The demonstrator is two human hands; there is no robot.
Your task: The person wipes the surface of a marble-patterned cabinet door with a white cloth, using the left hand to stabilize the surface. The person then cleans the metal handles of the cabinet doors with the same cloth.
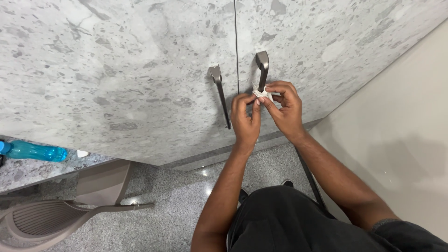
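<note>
Left hand (246,119) and right hand (285,108) both pinched shut on small crumpled white wad (262,94), pressed against right dark metal cabinet handle (262,65); left handle (219,91) untouched.

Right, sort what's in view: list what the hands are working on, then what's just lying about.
In hand:
left hand
right hand
small white piece
right door handle

Lying about:
left door handle
blue bottle
brown chair
</note>
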